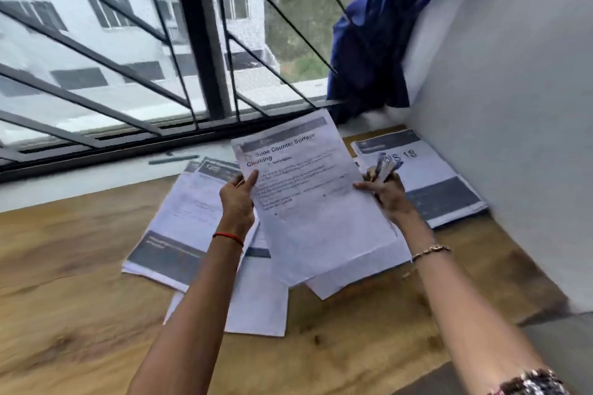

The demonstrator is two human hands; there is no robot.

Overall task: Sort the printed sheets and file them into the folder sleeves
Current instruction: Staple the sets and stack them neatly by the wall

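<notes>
With the printed sheet held above the table, the left hand pinching its left edge and the right hand gripping its right edge (plus what seem to be pens), it is best to read the heading before laying it down.

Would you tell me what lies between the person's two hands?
In the head view, a printed sheet headed Counter Surface Cleaning spans the gap, its edges held by the left hand and right hand.

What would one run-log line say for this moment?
left hand: holds printed sheet | right hand: same sheet plus blurred small items | table: sheet piles
</notes>
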